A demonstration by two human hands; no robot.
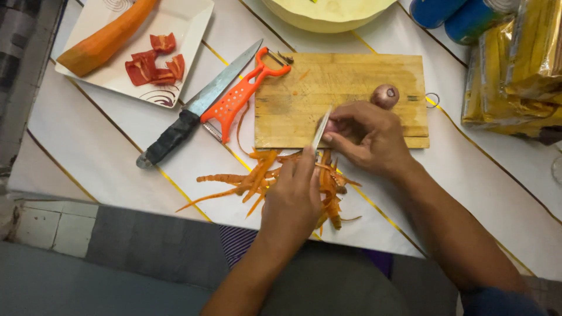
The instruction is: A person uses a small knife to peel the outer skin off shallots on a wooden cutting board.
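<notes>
hands: left (291, 196) clenched on small knife (321, 130) | right (366, 136) pinching a half-hidden onion piece (331, 126) on board (351, 82)

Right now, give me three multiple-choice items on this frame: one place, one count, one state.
1. Where is the orange peeler?
A. Beside the black-handled knife, head on the cutting board
B. On the white plate
C. In the right hand

2. How many knives show?
A. One
B. Two
C. Three

3. The carrot on the white plate is:
A. Sliced
B. Grated
C. Peeled, whole

Answers: 1 A, it lies along the big knife's blade. 2 B, one lies on the table, and the left hand holds a small knife. 3 C, it is smooth and uncut, and carrot peelings lie by the board.
</notes>
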